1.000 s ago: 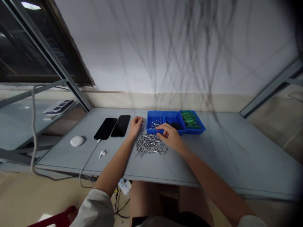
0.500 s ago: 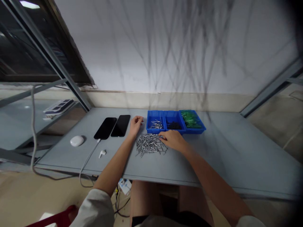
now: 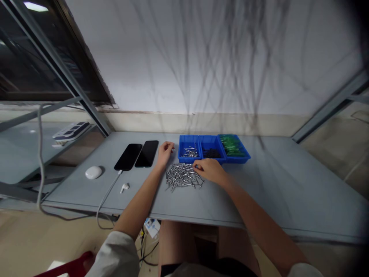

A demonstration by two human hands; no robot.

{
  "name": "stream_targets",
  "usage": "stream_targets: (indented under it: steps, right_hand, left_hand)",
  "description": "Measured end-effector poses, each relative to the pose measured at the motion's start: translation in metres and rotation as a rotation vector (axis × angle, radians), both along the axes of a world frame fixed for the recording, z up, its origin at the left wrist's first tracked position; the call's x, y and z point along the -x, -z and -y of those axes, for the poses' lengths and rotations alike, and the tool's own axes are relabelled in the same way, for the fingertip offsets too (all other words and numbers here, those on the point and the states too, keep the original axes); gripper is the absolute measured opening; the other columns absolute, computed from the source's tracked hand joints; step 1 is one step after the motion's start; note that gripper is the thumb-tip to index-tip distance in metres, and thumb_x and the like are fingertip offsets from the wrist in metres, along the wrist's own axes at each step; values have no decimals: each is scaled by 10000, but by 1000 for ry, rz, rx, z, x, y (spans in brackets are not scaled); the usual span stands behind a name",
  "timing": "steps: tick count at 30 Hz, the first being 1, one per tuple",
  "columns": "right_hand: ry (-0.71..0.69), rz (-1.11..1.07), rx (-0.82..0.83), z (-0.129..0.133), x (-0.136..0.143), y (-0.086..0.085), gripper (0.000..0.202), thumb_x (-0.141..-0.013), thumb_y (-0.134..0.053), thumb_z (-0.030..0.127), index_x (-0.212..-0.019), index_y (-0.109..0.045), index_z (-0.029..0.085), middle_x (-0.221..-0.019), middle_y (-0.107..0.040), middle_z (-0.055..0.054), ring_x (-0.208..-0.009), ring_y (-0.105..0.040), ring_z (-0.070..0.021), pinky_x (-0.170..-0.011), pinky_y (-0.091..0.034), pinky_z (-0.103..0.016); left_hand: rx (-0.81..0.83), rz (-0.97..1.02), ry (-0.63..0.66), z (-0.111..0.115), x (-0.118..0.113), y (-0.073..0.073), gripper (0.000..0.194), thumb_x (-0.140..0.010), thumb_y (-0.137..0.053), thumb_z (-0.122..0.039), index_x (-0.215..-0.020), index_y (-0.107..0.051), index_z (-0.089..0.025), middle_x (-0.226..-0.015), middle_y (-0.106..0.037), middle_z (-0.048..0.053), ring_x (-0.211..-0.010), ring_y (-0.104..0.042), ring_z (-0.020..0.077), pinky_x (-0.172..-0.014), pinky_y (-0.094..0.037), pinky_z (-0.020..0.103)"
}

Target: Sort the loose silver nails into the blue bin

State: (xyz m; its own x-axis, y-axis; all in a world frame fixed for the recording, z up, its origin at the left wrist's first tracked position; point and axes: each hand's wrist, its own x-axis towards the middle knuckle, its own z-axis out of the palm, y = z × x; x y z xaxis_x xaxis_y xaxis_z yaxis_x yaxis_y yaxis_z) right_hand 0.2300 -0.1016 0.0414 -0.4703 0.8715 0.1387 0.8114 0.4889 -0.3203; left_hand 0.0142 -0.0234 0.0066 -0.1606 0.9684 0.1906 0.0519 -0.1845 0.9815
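Observation:
A loose pile of silver metal pins lies on the grey table. My right hand is at the pile's upper right edge, its fingers pinched together; what they hold, if anything, is too small to make out. Left of the blue bins, my left hand rests on the table with curled fingers, and their contents are hidden. Behind the pile stand three joined blue bins: the left bin holds some pins, the middle bin dark small pieces, the right bin green pieces.
Two black phones lie left of my left hand, one with a white cable plugged in. A white earbud and a white oval case are further left. Metal frame posts flank the table.

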Motion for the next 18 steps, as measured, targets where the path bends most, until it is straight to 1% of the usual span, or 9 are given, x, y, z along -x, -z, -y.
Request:
stream_targets:
  steps: [6, 12, 18]
  right_hand:
    - [5, -131, 57, 0, 0, 1, 97, -809, -598, 234, -823, -693, 245, -692, -681, 35, -622, -585, -113, -551, -287, -220]
    - [34, -246, 129, -2, -1, -2, 119, -805, -603, 264, -837, -710, 225, -694, -668, 20, -586, -551, -101, -541, -299, -216]
    - [21, -438, 170, -4, -1, -4, 147, -788, -610, 276, -842, -712, 185, -708, -643, -3, -549, -504, -93, -525, -333, -213]
  left_hand:
    - [4, 3, 0, -2, 1, 2, 224, -730, -631, -389, -728, -603, -166, -630, -564, -10, -537, -479, 95, -553, -389, 231]
    - [-8, 2, 3, -2, 1, 2, 255, -719, -641, -417, -730, -604, -165, -630, -562, -12, -537, -475, 95, -554, -388, 231]
    - [8, 5, 1, -1, 0, 1, 253, -714, -642, -416, -735, -605, -167, -637, -562, -8, -543, -473, 99, -559, -385, 234]
